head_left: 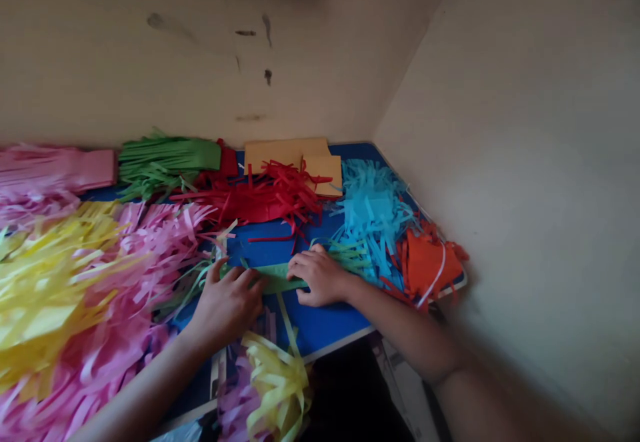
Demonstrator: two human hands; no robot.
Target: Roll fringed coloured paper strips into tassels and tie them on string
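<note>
Green paper strip (273,281) pinned flat on table (325,325) by both hands, left (227,302), right (320,279); press evenly, red fringe (270,199) at 12 o'clock.

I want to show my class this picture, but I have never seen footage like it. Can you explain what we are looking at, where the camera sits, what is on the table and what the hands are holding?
This is one picture from a camera worn on a person's head, looking forward and down, so the two bare arms are that person's own. There is no machine. The left hand and right hand both press on a green paper strip lying flat on a blue table set in a room corner. Around it lie piles of fringed paper: yellow paper, pink paper, red paper, light blue paper, orange paper, and a dark green bundle. Brown cardboard pieces rest by the wall.
</note>
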